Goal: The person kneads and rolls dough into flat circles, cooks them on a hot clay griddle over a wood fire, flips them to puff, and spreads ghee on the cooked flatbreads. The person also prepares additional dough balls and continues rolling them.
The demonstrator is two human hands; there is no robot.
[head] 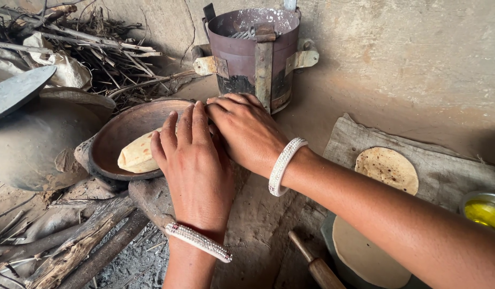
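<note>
rolling pin (317, 267) near bottom edge | left hand (191, 166) + right hand (247, 131) side by side, fingers flat, pressing folded flatbread (136, 155), grip unclear | flatbread in clay pan (116, 136) | metal stove bucket (255, 51) behind

Soft, even daylight fills the scene, brightest on the pale plastered wall (418, 59) at the upper right. Shadows are gentle and blurred at the edges: a dim band lies under the right forearm, and the rusty cylindrical metal stove (252, 53) throws a faint shade onto the earth at its foot. The round dark clay griddle (119, 136) has a dull sheen, without hard glare. The small steel bowl of yellow oil (484, 211) glints a little. Focus is sharp across the middle; the tangled dry twigs (97, 48) and the frame's corners bend and soften slightly.
</note>
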